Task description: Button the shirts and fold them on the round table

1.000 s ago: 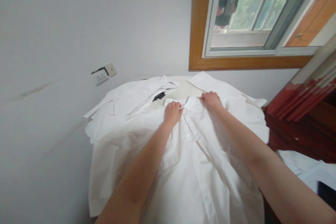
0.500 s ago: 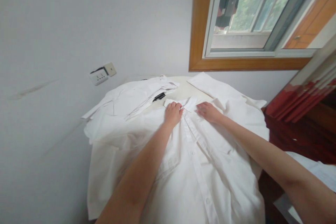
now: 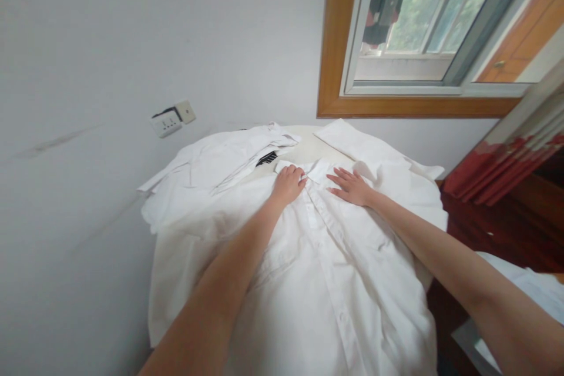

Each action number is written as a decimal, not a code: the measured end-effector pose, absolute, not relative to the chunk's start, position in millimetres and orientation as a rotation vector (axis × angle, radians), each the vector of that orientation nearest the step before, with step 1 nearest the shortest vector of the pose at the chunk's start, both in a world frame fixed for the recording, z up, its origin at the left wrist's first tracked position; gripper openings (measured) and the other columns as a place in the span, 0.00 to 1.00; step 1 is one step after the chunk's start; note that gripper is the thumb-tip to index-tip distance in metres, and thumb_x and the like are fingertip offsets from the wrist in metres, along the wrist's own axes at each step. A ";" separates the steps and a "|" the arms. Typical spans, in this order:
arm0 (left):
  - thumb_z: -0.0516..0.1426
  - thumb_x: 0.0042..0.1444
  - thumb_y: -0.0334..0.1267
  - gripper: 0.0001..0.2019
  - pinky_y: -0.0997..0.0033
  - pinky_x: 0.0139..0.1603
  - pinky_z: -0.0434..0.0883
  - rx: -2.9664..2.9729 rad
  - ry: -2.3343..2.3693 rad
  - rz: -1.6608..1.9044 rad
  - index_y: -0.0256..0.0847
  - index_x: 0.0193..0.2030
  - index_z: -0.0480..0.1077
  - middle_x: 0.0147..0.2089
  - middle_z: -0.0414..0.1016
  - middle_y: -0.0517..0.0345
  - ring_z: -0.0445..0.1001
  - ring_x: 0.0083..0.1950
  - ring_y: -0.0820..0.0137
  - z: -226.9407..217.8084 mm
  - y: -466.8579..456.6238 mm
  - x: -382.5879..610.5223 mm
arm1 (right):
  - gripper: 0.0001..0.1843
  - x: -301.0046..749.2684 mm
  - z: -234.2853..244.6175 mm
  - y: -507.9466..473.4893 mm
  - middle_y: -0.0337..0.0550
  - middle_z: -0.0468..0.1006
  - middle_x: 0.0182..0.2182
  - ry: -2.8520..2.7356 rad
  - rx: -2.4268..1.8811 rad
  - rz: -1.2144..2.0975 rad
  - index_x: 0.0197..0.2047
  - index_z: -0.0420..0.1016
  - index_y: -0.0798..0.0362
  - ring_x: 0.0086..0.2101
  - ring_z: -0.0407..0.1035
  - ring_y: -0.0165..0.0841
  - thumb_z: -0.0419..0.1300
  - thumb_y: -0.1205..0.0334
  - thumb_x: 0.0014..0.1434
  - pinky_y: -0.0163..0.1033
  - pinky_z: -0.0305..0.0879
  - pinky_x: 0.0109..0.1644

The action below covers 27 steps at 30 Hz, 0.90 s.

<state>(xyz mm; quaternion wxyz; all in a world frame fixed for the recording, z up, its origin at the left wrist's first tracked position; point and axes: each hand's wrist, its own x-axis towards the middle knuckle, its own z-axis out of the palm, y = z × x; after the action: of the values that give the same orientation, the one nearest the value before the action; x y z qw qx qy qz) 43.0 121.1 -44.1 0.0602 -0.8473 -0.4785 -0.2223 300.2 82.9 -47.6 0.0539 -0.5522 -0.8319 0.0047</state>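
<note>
A white button-up shirt [image 3: 308, 282] lies front side up over the table, its collar toward the wall and its button placket running down toward me. At the left side of the collar, my left hand [image 3: 288, 184] has its fingers curled closed on the cloth by the collar edge. My right hand [image 3: 351, 187] rests flat with spread fingers on the shirt's right shoulder, just below the collar. Wrinkles cross the front of the shirt, mostly right of the placket. Part of the left front is hidden under my left forearm.
More folded white cloth [image 3: 220, 155] lies at the table's back left, near a black striped item [image 3: 267, 158]. The cream tabletop [image 3: 304, 144] meets the wall, which has a socket [image 3: 167, 123]. Right are a window frame [image 3: 418, 107], a red-and-cream curtain [image 3: 489, 170] and white items low down [image 3: 524, 282].
My right hand has opened from bent fingers to a flat spread on the shirt. My left hand stays at the collar. The shirt front has shifted slightly and lies a bit smoother.
</note>
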 end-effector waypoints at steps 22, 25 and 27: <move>0.52 0.61 0.41 0.08 0.62 0.53 0.62 -2.544 -1.481 -0.747 0.42 0.43 0.69 0.43 0.68 0.52 0.65 0.47 0.63 -47.5 124.2 42.2 | 0.37 239.5 -50.4 53.9 0.55 0.50 0.67 -2.345 -1.810 -0.079 0.66 0.58 0.55 0.66 0.44 0.44 0.35 0.39 0.66 0.55 0.42 0.66; 0.52 0.61 0.41 0.08 0.62 0.53 0.62 -2.546 -1.477 -0.756 0.42 0.42 0.69 0.43 0.68 0.52 0.65 0.47 0.63 -47.8 125.0 41.8 | 0.37 238.8 -51.0 53.8 0.55 0.50 0.67 -2.344 -1.802 -0.072 0.65 0.59 0.55 0.66 0.44 0.44 0.35 0.39 0.66 0.55 0.42 0.66; 0.52 0.61 0.40 0.08 0.62 0.53 0.62 -2.548 -1.480 -0.767 0.42 0.42 0.70 0.43 0.68 0.52 0.65 0.47 0.63 -47.7 124.9 41.8 | 0.37 239.0 -51.8 54.2 0.55 0.51 0.67 -2.337 -1.797 -0.074 0.65 0.59 0.55 0.66 0.44 0.44 0.35 0.39 0.66 0.56 0.42 0.66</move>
<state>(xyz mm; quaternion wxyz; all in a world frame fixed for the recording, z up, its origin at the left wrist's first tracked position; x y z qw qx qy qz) 41.8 124.9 -47.7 0.0487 -0.8359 -0.4855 -0.2515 239.0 54.2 -51.8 0.0961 -0.6066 -0.7887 -0.0251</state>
